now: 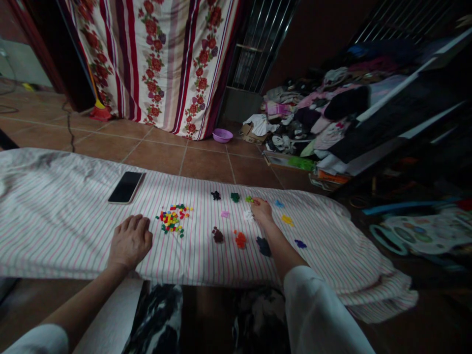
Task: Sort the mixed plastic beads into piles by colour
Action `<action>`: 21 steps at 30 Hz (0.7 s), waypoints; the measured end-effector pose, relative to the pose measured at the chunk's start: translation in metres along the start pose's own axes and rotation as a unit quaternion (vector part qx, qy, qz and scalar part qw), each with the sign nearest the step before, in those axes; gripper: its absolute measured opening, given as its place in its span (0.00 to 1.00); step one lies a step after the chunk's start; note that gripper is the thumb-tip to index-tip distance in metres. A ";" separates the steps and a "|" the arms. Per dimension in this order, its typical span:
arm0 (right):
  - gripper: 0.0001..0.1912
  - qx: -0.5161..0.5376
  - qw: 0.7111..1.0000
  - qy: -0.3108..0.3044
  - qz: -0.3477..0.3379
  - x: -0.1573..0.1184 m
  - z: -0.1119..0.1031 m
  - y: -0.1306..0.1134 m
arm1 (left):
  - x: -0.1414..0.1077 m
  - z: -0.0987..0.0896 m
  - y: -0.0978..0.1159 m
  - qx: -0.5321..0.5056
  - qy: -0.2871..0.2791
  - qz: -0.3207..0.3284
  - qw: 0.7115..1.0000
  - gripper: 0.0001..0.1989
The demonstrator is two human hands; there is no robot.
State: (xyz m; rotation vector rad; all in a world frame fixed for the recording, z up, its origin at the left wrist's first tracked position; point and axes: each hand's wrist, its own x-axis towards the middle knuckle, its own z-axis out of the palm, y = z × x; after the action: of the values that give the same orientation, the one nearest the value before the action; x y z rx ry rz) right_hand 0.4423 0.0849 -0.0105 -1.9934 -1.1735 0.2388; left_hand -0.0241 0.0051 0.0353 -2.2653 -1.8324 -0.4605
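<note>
My left hand point(130, 241) lies flat on the striped cloth, just left of a mixed pile of small bead-like pieces point(171, 220) in red, yellow, green and white. My right hand point(261, 210) reaches over the sorted heaps, its fingers drawn together at the lime-green pieces point(249, 199); whatever sits between the fingertips is hidden. Around it are white pieces point(248, 215), dark green pieces point(235, 197), light blue pieces point(279, 203), yellow pieces point(287, 220) and dark grey-blue pieces point(263, 246). Further heaps are orange point(240, 239), brown point(217, 235), pink point(224, 214), black point(216, 195) and deep blue point(300, 244).
A phone point(126, 187) rests on the striped cloth point(73, 206) beyond my left hand. Past the far edge, a purple basin point(222, 135) and a broom point(100, 110) stand on the tiled floor near a floral curtain point(155, 64). Heaped clothes point(309, 108) fill the right side.
</note>
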 end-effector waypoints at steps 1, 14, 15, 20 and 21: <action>0.22 0.004 1.000 -0.003 0.012 0.000 0.001 0.000 | 0.000 0.000 0.000 0.000 -0.001 -0.001 1.000 0.16; 0.20 0.013 0.999 0.004 0.045 -0.008 -0.004 0.002 | -0.001 0.005 -0.003 -0.002 0.017 0.004 1.000 0.16; 0.20 0.018 0.999 0.000 0.045 -0.007 -0.004 0.002 | -0.001 0.005 -0.002 -0.003 0.018 0.003 1.000 0.16; 0.23 0.029 0.999 -0.011 0.028 -0.006 -0.006 -0.001 | -0.001 0.005 -0.001 -0.003 0.012 0.005 1.000 0.16; 0.23 0.027 0.999 -0.008 0.027 -0.007 -0.007 -0.002 | -0.001 0.005 -0.001 -0.004 0.012 0.005 1.000 0.16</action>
State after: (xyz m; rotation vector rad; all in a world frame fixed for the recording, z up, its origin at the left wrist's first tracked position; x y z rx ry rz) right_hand 0.4411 0.0762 -0.0064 -1.9815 -1.1128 0.3109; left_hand -0.0250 0.0063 0.0306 -2.2628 -1.8099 -0.4913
